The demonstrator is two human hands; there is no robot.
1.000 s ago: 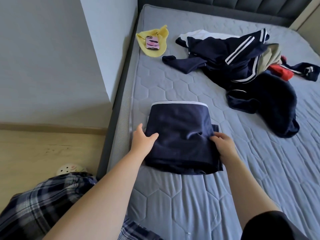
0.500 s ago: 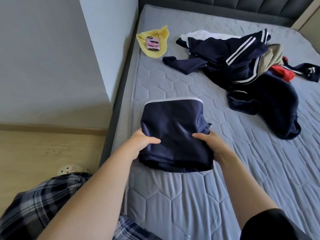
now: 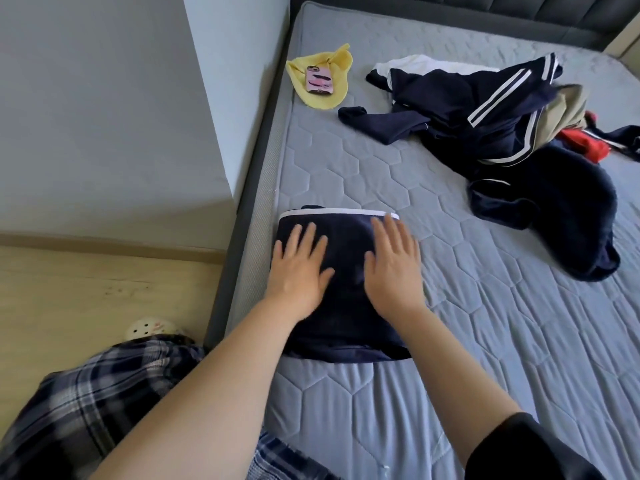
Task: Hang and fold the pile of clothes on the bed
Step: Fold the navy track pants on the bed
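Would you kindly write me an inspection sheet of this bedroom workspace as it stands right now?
Surface: grey quilted mattress, bare near the front edge.
Job's things: folded navy garment with white trim lying flat near the mattress's left edge; unfolded pile of clothes, mostly navy with white stripes, some beige and red, further back on the right.
Clutter: pink phone resting on a yellow cloth at the far left corner.
Grippers: left hand and right hand pressed flat on the folded garment, fingers spread.
Cables: nothing seen.
Surroundings: grey wall, wooden floor, dark padded headboard.
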